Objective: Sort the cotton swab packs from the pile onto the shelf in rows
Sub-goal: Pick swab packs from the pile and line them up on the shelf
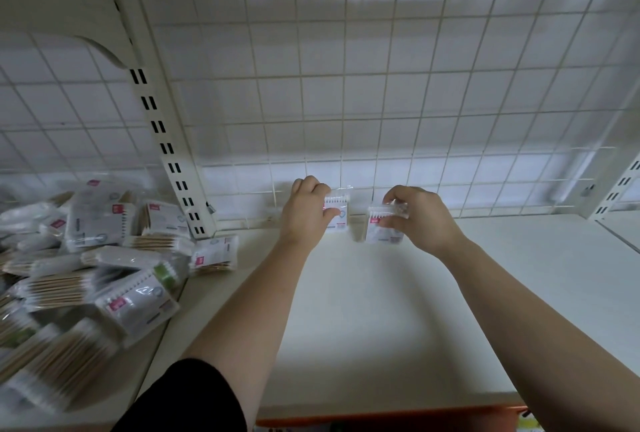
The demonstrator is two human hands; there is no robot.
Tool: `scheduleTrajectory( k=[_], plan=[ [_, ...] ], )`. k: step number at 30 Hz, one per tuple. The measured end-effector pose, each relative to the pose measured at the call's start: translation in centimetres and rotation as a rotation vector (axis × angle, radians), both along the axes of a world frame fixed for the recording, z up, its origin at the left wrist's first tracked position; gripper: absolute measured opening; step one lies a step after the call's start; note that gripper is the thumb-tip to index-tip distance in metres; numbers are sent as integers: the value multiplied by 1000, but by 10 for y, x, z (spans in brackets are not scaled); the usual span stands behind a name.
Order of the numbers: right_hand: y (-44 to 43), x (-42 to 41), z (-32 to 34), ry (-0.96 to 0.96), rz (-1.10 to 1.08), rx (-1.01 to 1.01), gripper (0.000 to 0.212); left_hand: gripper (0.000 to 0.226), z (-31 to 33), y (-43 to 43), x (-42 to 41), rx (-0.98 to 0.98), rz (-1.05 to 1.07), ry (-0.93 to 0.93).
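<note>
Shelf (381,321): open room right of both hands and all the way forward. Wire grid back (381,85) is the rear stop. Pile (90,258) sits well left, past the slotted upright (173,161), nearer the left arm. Left hand (304,217): fingers curled round an upright pack (338,212) at the shelf's rear, near the grid; contact can't tell. Right hand (424,220): fingers pinch the top of a second pack (382,234) just beside it on the right, narrow gap between. Both stand swab tips up. My read: close the gap, run the row rightward.
</note>
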State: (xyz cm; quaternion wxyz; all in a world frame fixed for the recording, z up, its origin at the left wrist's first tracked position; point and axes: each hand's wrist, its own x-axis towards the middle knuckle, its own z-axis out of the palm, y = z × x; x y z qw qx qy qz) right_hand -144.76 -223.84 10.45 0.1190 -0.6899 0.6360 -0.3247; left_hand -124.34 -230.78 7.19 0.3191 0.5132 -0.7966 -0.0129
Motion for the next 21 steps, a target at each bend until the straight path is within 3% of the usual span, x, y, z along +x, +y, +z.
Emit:
scheduleTrajectory(
  k=[6, 11, 16, 21],
  plan=[
    [1, 5, 1, -6, 27, -4, 27, 45, 2, 7, 6, -128, 50, 12],
    [0, 13, 1, -25, 52, -7, 28, 22, 3, 15, 22, -258, 124, 8],
    [0, 28, 1, -43, 101, -11, 28, 31, -15, 30, 55, -197, 191, -159],
    [-2, 45, -3, -33, 149, -26, 30, 9, -31, 41, 72, -158, 294, -221]
  ],
)
